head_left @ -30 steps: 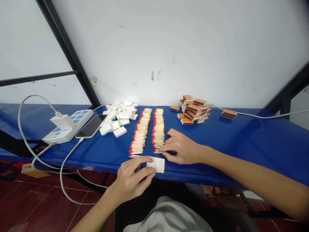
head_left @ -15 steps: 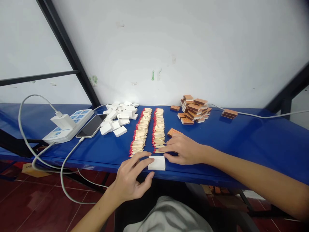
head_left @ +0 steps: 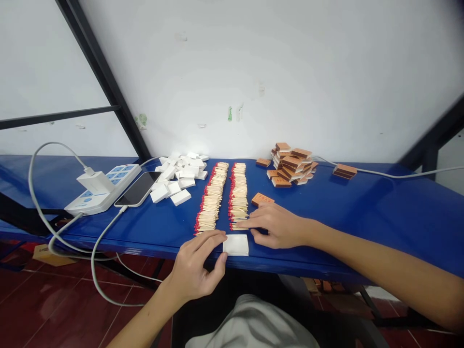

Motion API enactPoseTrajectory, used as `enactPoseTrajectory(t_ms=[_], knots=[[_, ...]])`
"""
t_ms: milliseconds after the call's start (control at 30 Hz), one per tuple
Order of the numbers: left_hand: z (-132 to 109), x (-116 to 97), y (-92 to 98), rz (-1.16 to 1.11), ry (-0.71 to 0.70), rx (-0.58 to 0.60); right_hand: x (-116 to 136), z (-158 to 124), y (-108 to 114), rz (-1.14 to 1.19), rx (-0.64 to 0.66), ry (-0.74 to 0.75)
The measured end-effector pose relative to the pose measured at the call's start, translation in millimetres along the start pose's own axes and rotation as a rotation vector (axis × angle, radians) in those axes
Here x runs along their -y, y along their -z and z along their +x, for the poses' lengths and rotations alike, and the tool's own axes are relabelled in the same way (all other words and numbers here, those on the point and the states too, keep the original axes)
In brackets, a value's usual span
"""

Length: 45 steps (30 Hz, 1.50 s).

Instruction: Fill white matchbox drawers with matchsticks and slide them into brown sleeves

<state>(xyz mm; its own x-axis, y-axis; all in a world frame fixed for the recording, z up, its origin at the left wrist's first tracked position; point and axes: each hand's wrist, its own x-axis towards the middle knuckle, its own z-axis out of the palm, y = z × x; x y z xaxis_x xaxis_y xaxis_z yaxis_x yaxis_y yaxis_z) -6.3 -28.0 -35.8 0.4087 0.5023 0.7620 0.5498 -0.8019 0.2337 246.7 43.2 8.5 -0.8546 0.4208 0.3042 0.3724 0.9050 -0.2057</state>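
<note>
A small white matchbox tray [head_left: 236, 244] lies flat at the near edge of the blue table [head_left: 362, 212]. My left hand [head_left: 197, 266] rests at its left side, fingertips touching it, fingers loosely curled. My right hand [head_left: 277, 224] lies flat just right of the tray, its fingers reaching to the near end of the right row of red-tipped matches [head_left: 238, 195]. A second row of matches [head_left: 212, 198] lies parallel on the left. One brown matchbox sleeve [head_left: 262, 199] sits just beyond my right hand.
A heap of white trays [head_left: 179, 176] lies at the back left beside a phone [head_left: 138, 188] and a white power strip [head_left: 103, 187] with cables. A pile of brown sleeves [head_left: 290, 164] stands at the back right, another sleeve [head_left: 344, 170] further right.
My left hand set the white tray down flat on the table edge and drew its fingers back to the tray's left side. My right hand barely moved.
</note>
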Motion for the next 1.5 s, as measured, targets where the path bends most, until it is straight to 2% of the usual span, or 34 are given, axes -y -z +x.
enactPoseTrajectory(t_ms=[133,500,833,1200,1500], knots=[[-0.8,0.3,-0.8,0.015,-0.011,0.012,0.3,-0.1,1.3,0.015,0.026,-0.012],[0.2,-0.5,-0.4,0.007,0.002,0.033,-0.9,-1.2,-0.8,-0.027,-0.014,0.008],[3.5,-1.8,3.3,0.059,-0.007,0.124,0.5,-0.5,-0.6,-0.039,0.012,0.029],[1.4,-1.4,4.5,0.029,-0.088,0.094,1.4,-0.5,-1.5,-0.045,-0.065,0.057],[2.1,-1.9,4.1,0.063,-0.131,0.048,0.8,-0.5,-1.7,-0.105,-0.057,-0.037]])
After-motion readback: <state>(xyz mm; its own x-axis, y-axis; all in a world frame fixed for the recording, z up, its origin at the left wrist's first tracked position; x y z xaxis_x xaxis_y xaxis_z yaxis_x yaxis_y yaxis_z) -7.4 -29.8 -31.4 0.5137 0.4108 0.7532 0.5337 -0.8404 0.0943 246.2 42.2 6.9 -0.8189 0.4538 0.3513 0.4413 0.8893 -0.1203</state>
